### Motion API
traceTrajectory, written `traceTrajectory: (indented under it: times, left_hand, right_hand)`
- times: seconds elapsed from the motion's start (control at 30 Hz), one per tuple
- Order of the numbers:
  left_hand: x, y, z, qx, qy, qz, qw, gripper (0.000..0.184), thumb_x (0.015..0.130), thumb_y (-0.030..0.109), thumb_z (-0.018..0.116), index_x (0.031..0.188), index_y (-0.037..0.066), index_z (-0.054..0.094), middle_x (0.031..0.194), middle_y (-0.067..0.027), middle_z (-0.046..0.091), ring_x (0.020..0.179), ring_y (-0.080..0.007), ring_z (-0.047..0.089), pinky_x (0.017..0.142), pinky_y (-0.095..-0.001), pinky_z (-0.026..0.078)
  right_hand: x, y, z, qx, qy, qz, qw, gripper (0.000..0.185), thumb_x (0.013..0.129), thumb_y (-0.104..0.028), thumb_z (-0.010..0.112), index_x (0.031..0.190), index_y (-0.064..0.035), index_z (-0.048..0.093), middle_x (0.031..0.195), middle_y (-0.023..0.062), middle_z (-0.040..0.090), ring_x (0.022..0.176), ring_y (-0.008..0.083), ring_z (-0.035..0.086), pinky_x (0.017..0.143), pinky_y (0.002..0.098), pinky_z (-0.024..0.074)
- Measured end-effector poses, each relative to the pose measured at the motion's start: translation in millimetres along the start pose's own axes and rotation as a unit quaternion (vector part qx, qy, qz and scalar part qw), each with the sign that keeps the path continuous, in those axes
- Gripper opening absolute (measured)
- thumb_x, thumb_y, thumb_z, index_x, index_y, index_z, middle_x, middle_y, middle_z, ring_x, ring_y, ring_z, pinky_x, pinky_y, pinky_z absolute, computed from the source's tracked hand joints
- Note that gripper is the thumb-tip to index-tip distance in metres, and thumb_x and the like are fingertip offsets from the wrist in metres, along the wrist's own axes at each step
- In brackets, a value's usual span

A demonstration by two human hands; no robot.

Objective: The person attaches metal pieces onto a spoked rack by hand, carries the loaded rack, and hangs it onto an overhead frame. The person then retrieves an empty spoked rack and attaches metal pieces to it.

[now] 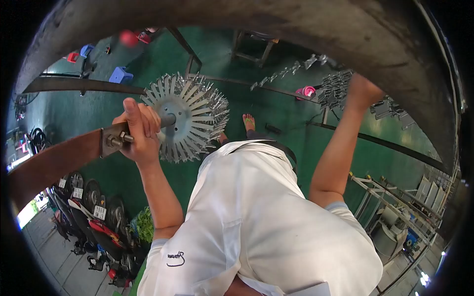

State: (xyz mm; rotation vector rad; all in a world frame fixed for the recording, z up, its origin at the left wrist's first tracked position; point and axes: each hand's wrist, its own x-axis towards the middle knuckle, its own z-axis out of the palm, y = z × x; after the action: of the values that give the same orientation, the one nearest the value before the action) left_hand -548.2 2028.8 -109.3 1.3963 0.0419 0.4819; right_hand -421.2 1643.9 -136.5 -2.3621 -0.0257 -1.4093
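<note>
- The left hand [140,129] was closed, its fingers curled narrowly round the shaft [169,120] (the thumb stood up, apart from them).
- That shaft ran into the hub of a round metal wheel [174,129], the thing being handled, which sat just beside the left hand, with thin metal strips fanned out all round its rim.
- Just beside the wrist, a bolted plate [109,141] sat at the end of a broad brown bar [59,160].
- The right hand [364,90] was raised on the other side, next to a cluster of small metal pieces [335,89]; its fingers were hidden behind the dark curved rim [395,54] (so I cannot tell whether they were wide, narrow or holding something).
- The step in hand, as I judged it, was gripping the shaft at the wheel while the right arm reached out to the metal pieces.
- From there, any move of the left hand called for a firm hold and fingers kept off the strips (their edges looked thin); on the right, it called for a clear sight of the fingertips.
- Beyond the wheel, a blue stool [121,75] stood on the green floor [224,96].
</note>
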Motion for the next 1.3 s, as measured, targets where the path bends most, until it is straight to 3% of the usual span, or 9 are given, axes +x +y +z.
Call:
traceTrajectory:
  times: [0.07,0.17,0.33,0.63,0.67,0.77,0.8,0.9,1.3]
  left_hand:
    - [1,1,-1,-0.003,-0.003,0.0,1.0,0.058,0.105,0.027,0.041,0.051,0.01,0.03,0.047,-0.0013,0.034,0.041,-0.01,0.029,0.043,-0.0268,0.026]
    - [2,3,0,-0.002,0.003,-0.007,1.0,0.058,0.104,0.028,0.041,0.05,0.01,0.03,0.047,-0.0012,0.033,0.041,-0.0101,0.028,0.043,-0.0268,0.027]
    - [1,7,2,-0.002,0.01,-0.014,1.0,0.059,0.104,0.028,0.042,0.049,0.011,0.031,0.046,-0.0008,0.033,0.04,-0.0099,0.028,0.043,-0.0267,0.027]
    - [1,15,8,0.024,-0.005,0.013,1.0,0.057,0.104,0.031,0.04,0.052,0.012,0.03,0.047,-0.0001,0.03,0.038,-0.0099,0.024,0.041,-0.0264,0.025]
    - [0,18,9,0.026,-0.002,0.014,1.0,0.057,0.104,0.031,0.04,0.052,0.012,0.03,0.047,-0.0001,0.03,0.038,-0.0098,0.024,0.041,-0.0263,0.025]
    - [-1,18,9,0.022,-0.01,0.02,1.0,0.056,0.104,0.031,0.04,0.052,0.012,0.031,0.047,-0.0001,0.03,0.038,-0.0097,0.024,0.041,-0.0263,0.025]
    - [-2,18,8,0.023,-0.01,0.019,1.0,0.056,0.104,0.031,0.04,0.052,0.012,0.031,0.047,-0.0001,0.03,0.038,-0.0097,0.025,0.04,-0.0263,0.025]
    - [-4,21,7,0.017,-0.015,0.018,1.0,0.056,0.104,0.03,0.04,0.052,0.012,0.03,0.047,-0.0003,0.03,0.038,-0.0099,0.025,0.04,-0.0264,0.025]
    - [-14,22,14,0.021,-0.008,0.012,1.0,0.056,0.105,0.029,0.037,0.053,0.012,0.031,0.048,-0.0011,0.031,0.038,-0.0105,0.026,0.041,-0.0268,0.026]
  right_hand:
    - [-12,-4,5,0.095,-0.033,0.043,0.994,0.017,0.089,-0.013,0.066,0.09,0.0034,0.071,0.085,0.0045,0.069,0.071,0.0125,0.062,0.067,0.0266,0.0486]
    - [-23,-55,-2,0.311,-0.117,0.215,0.918,0.014,0.091,-0.008,0.065,0.096,0.0041,0.07,0.089,0.0034,0.067,0.074,0.0079,0.058,0.068,0.0211,0.0465]
    - [-48,-87,-13,0.449,-0.262,0.185,0.834,0.011,0.088,0.0,0.064,0.096,0.006,0.068,0.091,0.0079,0.067,0.08,0.0122,0.061,0.073,0.0233,0.0486]
    - [-105,-108,-26,0.504,-0.463,0.137,0.716,0.011,0.085,0.006,0.063,0.096,0.005,0.068,0.091,0.014,0.066,0.083,0.0183,0.062,0.073,0.026,0.0487]
    - [-108,-112,-25,0.511,-0.446,0.086,0.73,0.012,0.085,0.008,0.062,0.096,0.0052,0.068,0.092,0.0139,0.065,0.077,0.0176,0.063,0.069,0.0264,0.0496]
    - [-127,-118,-21,0.532,-0.464,0.102,0.7,0.014,0.085,0.009,0.062,0.097,0.0051,0.067,0.093,0.0121,0.064,0.07,0.0156,0.062,0.064,0.026,0.0496]
    - [-132,-121,-19,0.541,-0.465,0.105,0.693,0.015,0.083,0.004,0.067,0.098,0.0023,0.067,0.092,0.0105,0.064,0.076,0.0205,0.062,0.064,0.0298,0.0492]
    - [-135,-131,-22,0.538,-0.473,0.051,0.696,0.016,0.084,0.009,0.064,0.098,0.0032,0.067,0.092,0.01,0.062,0.067,0.0146,0.061,0.059,0.0252,0.0484]
    - [-157,-147,-25,0.48,-0.431,0.004,0.764,0.015,0.08,-0.002,0.071,0.093,-0.003,0.065,0.089,0.008,0.063,0.064,0.0235,0.063,0.053,0.0323,0.0495]
